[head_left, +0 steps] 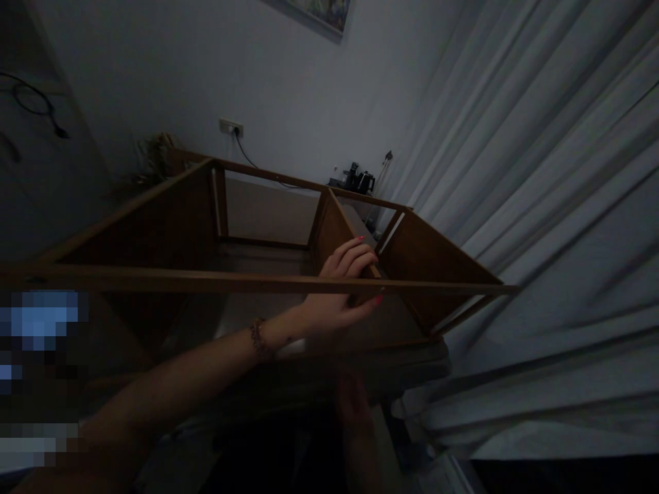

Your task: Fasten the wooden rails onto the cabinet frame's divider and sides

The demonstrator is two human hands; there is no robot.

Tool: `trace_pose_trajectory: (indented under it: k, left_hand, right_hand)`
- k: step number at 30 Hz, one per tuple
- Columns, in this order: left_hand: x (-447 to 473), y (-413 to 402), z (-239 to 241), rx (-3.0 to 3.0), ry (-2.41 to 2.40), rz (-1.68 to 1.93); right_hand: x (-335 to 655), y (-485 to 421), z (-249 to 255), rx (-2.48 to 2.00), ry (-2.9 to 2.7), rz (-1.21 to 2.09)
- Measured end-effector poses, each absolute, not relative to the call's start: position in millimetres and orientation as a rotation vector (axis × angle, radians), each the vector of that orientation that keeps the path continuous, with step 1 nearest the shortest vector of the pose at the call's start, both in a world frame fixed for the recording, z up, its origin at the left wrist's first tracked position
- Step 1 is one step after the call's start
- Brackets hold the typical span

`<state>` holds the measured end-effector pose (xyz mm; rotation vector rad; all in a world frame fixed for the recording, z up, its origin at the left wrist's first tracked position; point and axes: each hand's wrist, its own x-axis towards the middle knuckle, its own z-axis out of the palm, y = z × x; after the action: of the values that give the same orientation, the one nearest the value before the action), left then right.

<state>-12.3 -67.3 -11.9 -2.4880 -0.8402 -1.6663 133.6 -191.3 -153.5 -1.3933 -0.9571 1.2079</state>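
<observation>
A brown wooden cabinet frame with no top stands in front of me in a dim room. An upright divider panel splits it into two compartments. My left hand, with a beaded bracelet on the wrist, is wrapped round the front end of the divider where it meets the front rail. The fingers lie over the top and the thumb sits below. My right hand is low and very dark under the cabinet's lower front edge, and its fingers are hidden.
Grey curtains hang close on the right. On the back wall are a socket with a cable and a picture. A dark appliance stands behind the cabinet, and dried plants at the back left.
</observation>
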Motion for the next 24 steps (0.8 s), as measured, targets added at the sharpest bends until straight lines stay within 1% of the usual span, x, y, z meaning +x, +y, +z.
trace_pose_trajectory:
  k: [3, 7, 10, 12, 15, 20, 24]
  left_hand:
    - [-12, -68, -11, -2.480, -0.842, -1.666]
    - [-12, -68, -11, -2.469, -0.835, -1.669]
    - [-12, -68, -11, -2.471, -0.816, -1.670]
    - [-13, -68, -12, -2.476, -0.813, -1.676]
    - [-13, -68, -12, -2.480, -0.822, -1.683]
    - [-12, -68, -12, -2.480, -0.821, -1.686]
    - [-12, -69, -11, -2.487, -0.829, -1.686]
  right_hand:
    - [132, -191, -152, -1.428, -1.045, 1.070]
    - [130, -190, -168, -1.429, -1.285, 0.705]
    - [132, -187, -185, -1.367, -1.503, 0.604]
    - [134, -186, -191, -1.364, -1.510, 0.611]
    - [136, -185, -187, -1.375, -1.386, 0.690]
    - [128, -188, -166, -1.368, -1.234, 0.962]
    - [124, -191, -162, -1.378, -1.051, 1.148]
